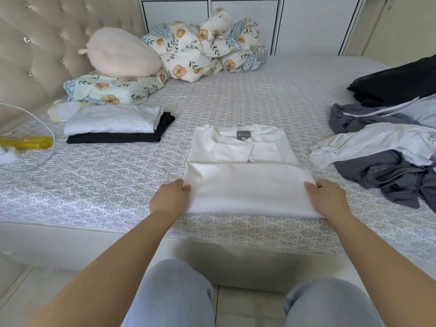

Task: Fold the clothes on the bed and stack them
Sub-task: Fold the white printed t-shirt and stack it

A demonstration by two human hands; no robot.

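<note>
A white shirt (245,166) lies in the middle of the bed (118,182), sleeves folded in, a grey tag at its collar. Its lower part is doubled up toward the chest. My left hand (171,198) grips the left side of that folded lower part. At the right side, my right hand (329,198) holds the same fold. To the left rests a stack of folded clothes (115,125), a pale garment on a black one. An unfolded heap of grey, white and dark clothes (387,147) lies at the right.
A floral duvet (207,47) and a pink plush pillow (120,53) are bunched at the back. The tufted headboard (35,55) is at the left. A yellow object with a white cable (28,141) lies at the left edge. My knees are below the bed's front edge.
</note>
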